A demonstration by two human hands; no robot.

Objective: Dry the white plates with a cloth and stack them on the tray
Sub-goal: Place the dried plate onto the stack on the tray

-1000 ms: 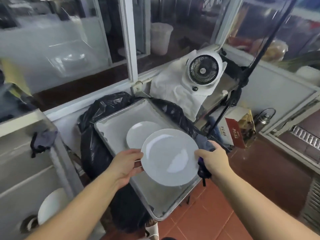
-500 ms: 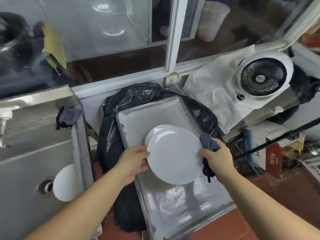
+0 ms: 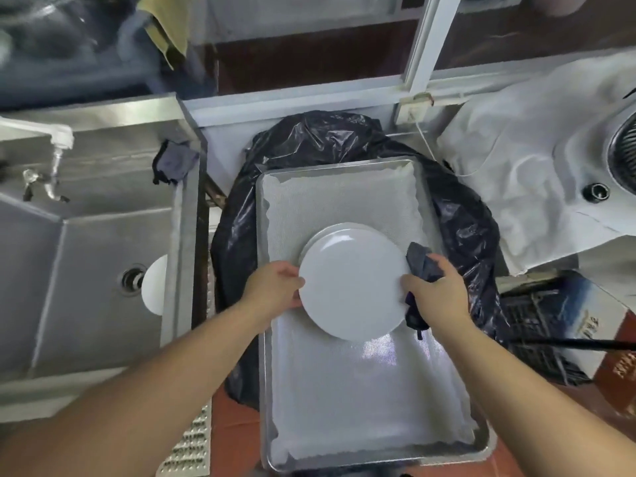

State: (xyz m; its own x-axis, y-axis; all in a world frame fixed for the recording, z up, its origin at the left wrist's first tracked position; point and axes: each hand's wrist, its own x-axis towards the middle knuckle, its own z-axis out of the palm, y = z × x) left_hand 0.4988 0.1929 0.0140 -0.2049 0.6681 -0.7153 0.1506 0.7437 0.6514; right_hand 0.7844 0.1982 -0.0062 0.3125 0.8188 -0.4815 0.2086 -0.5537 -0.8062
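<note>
Round white ceramic plate (image 3: 351, 287) held level over the rectangular textured metal tray (image 3: 344, 390), directly above another white plate (image 3: 347, 226) already lying there. Left hand (image 3: 275, 287) pinches the near-left rim, thumb on top. Right hand (image 3: 435, 287) grips the right rim with the dark blue cloth (image 3: 421, 261) bunched in the same grasp. Risk: the upper plate sits offset toward the person; released so, it may land off-centre, slide or chip
</note>
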